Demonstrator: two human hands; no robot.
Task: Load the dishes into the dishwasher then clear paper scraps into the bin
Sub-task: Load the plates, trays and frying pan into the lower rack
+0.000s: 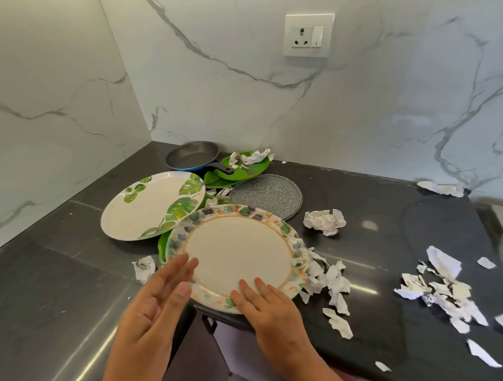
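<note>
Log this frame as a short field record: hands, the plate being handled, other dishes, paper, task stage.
left hand: open, fingertips at the plate's near-left rim
right hand: flat on the near rim
handled plate: floral rim, overhangs the counter edge
other dishes: leaf-print plate, grey speckled plate, green plates, frying pan
paper scraps: scattered on the dark counter, some on a green plate
stage: dishes not loaded; dishwasher, bin unseen

Home kitchen: dark countertop [362,191], marble backsplash [221,85], wall socket [308,34], frying pan [192,155].

head view, angled down, close over countertop [63,267]
</note>
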